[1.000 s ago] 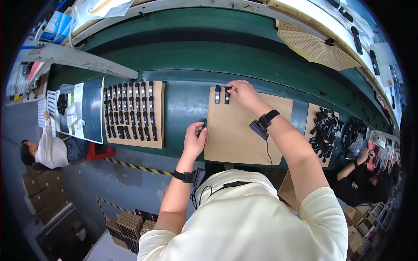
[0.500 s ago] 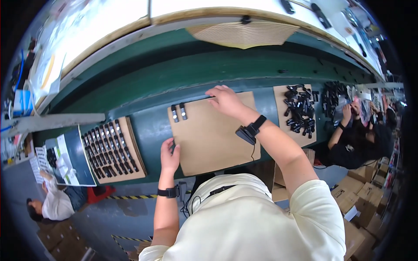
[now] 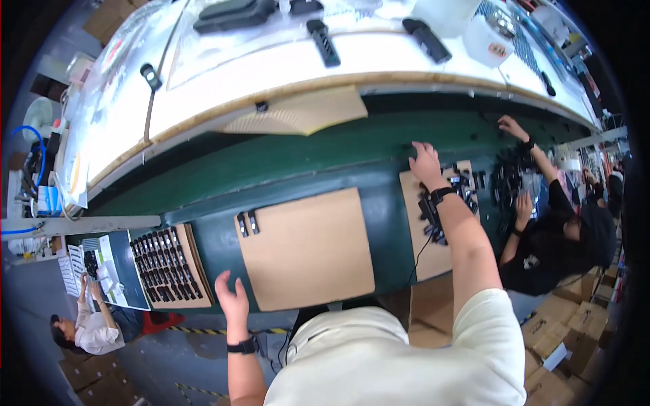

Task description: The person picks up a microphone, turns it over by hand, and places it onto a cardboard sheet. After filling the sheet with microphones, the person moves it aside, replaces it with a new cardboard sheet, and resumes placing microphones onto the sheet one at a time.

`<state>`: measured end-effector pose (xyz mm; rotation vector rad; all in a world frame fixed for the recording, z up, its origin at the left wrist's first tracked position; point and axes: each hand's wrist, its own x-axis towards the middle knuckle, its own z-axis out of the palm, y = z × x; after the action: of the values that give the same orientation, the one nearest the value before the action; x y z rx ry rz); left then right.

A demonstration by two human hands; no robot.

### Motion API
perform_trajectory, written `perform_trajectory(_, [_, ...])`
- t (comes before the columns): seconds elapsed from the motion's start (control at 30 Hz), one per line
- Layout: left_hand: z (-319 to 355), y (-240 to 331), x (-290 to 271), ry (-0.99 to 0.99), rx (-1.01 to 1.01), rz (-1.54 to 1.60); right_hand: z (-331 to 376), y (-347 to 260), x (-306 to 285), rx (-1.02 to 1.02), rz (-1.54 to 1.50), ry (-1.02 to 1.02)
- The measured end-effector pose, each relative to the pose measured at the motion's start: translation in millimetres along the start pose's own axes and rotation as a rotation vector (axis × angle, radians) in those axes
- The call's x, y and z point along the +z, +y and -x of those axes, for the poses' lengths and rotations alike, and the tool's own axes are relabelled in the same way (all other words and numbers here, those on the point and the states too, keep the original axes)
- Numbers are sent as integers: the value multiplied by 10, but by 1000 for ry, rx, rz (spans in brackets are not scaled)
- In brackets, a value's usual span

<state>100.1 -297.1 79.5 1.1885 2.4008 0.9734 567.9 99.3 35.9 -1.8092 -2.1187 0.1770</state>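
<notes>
A square brown cardboard sheet [image 3: 308,250] lies on the green bench in front of me. Two small black parts with shiny silvery faces [image 3: 248,223] stand side by side at its far left corner. My left hand [image 3: 232,298] hovers off the sheet's near left edge, empty, thumb and fingers apart. Reaching far and to the right, my right hand [image 3: 426,166] is over the bench by the far left corner of another cardboard piece [image 3: 423,260]. Its fingers are spread, with a small dark piece close to the fingertips; contact cannot be made out. My forearm partly covers a heap of black parts [image 3: 467,183].
At left, rows of black parts [image 3: 166,264] sit on stacked cardboard. A white shelf [image 3: 271,68] with black devices overhangs the far side. One co-worker [image 3: 555,237] works at the right beside more black parts; another [image 3: 95,325] sits at the left. Cartons [image 3: 555,325] stand at lower right.
My right hand has left the far edge of the middle sheet and moved right toward the heap. My left hand has drawn away from the sheet's left edge. The view has shifted too.
</notes>
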Motion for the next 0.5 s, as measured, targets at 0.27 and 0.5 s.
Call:
perform_trajectory(0.27, [346,830,-389,17,47,22,116,132,558,127,84,-157])
perform_trajectory(0.5, [138,1415,-334,-54,214,114,222,-232,488,-72,-322,-98])
